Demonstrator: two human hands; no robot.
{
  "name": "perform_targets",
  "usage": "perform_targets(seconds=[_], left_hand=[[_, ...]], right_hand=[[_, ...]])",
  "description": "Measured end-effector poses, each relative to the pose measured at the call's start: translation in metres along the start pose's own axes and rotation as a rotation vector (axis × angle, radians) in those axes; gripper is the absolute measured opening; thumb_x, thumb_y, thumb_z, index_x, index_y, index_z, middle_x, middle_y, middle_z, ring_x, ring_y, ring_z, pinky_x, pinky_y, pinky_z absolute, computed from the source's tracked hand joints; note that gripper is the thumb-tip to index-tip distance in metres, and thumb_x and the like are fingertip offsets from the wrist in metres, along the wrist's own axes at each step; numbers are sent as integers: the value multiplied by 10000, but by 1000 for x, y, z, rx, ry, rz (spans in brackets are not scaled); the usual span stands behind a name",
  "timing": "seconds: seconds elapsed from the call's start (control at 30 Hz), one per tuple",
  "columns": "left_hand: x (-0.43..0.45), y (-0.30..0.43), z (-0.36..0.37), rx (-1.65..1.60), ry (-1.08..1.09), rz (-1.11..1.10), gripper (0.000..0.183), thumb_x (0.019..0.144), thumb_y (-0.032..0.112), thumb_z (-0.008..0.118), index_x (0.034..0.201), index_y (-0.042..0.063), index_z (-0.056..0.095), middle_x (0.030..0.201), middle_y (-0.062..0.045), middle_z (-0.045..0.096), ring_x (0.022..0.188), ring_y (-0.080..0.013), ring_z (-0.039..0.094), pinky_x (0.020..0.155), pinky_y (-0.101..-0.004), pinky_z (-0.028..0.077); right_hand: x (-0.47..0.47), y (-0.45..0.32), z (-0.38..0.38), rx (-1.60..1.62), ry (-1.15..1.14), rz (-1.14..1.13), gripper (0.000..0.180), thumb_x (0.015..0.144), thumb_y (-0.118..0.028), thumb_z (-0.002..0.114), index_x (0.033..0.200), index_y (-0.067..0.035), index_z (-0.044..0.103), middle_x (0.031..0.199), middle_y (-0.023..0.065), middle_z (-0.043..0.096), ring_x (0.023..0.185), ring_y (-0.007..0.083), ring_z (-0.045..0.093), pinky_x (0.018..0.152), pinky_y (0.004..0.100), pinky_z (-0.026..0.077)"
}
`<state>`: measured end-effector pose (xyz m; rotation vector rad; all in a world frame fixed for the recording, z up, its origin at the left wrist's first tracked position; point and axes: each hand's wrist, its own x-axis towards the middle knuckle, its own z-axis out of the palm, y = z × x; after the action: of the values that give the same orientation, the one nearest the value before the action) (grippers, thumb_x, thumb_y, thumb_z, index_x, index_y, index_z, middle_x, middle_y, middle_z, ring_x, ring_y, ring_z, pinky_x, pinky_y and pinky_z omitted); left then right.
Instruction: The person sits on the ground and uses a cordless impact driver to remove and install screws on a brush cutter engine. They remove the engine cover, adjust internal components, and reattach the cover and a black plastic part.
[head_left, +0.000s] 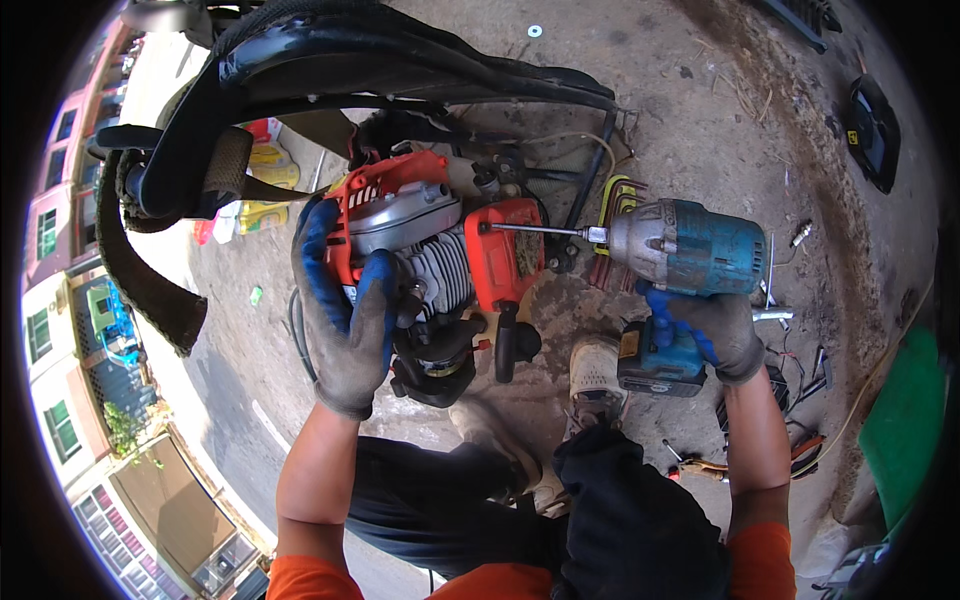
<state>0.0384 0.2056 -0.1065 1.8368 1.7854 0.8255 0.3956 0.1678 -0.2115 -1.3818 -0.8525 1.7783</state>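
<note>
My right hand (716, 334), in a grey and blue work glove, grips the handle of a teal cordless impact driver (709, 247). Its long bit (536, 229) reaches left to the red starter housing (502, 255) of a small engine, with the tip at the housing's upper left edge. My gloved left hand (346, 330) holds the engine's other side, around the red muffler cover (401, 169). Between the red parts lie the silver muffler (405, 217) and the finned cylinder (441, 271). Below the cylinder sits a black carburetor and air-filter part (435, 375).
A black backpack frame with straps (322, 67) stands beyond the engine. A yellow holder of hex keys (619, 195) lies by the driver. A spark plug (802, 233), pliers (701, 469) and other loose tools lie on the concrete at right. My shoe (598, 371) is beneath the driver.
</note>
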Motion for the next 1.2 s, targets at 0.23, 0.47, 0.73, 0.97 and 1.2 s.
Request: perform_targets(seconds=[0.23, 0.47, 0.73, 0.97, 1.2], left_hand=[[-3, -17, 7, -58, 54, 101, 621, 982, 139, 639, 1523, -36, 390, 1500, -259, 486, 1329, -343, 566, 1106, -441, 467], [2, -23, 0, 0, 18, 175, 634, 969, 193, 670, 1504, -41, 422, 1507, -291, 469, 1355, -396, 543, 1127, -456, 444], [6, -13, -4, 166, -11, 233, 647, 953, 177, 690, 1506, -36, 432, 1510, -306, 461, 1350, -423, 543, 1111, -477, 454], [5, -10, -4, 129, -17, 207, 641, 955, 175, 687, 1504, -34, 432, 1508, -311, 459, 1342, -435, 550, 1103, -479, 468], [3, -24, -3, 145, 4, 274, 624, 958, 165, 680, 1496, -37, 437, 1510, -308, 458, 1359, -430, 540, 1115, -481, 460]], right_hand=[[8, -17, 10, -46, -31, 99, 294, 892, 25, 723, 1184, 6, 693, 912, 97, 726, 594, 170, 637, 512, 313, 546], [22, -27, -11, -477, -82, 66, 254, 897, -37, 741, 1150, -12, 725, 897, 96, 739, 677, 172, 681, 608, 316, 572], [49, 2, -36, 263, -128, 340, 411, 843, -92, 837, 1235, -73, 712, 1068, 48, 748, 887, 119, 682, 749, 296, 564], [29, -13, -18, -278, -204, -68, 316, 890, -63, 801, 1194, -55, 715, 1012, 42, 750, 810, 86, 649, 668, 272, 546], [23, -7, -21, -33, -175, 0, 328, 872, -71, 818, 1187, -65, 725, 1039, 56, 751, 879, 113, 674, 749, 289, 567]])
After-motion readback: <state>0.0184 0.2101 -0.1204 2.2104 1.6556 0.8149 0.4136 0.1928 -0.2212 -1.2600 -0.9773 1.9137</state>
